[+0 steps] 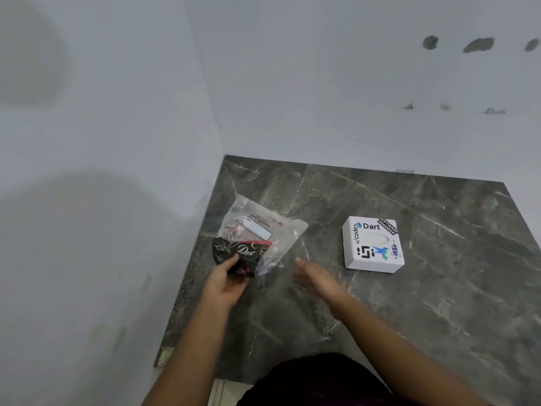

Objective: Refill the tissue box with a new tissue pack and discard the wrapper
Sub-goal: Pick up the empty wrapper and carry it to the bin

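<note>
A clear plastic wrapper (257,230) with a black and pink printed end lies flat and limp at the left side of the dark marble counter (424,288). My left hand (227,281) grips the wrapper's black near end between thumb and fingers. My right hand (317,278) hovers flat over the counter just right of the wrapper, fingers straight and together, holding nothing. A white square tissue box (373,244) covered in stickers stands to the right, with an oval slot on top. White tissue shows in the slot.
The counter sits in a corner, with a white wall close on the left and another behind. Its near edge runs just in front of my dark-clothed body. Dark patches mark the back wall at upper right.
</note>
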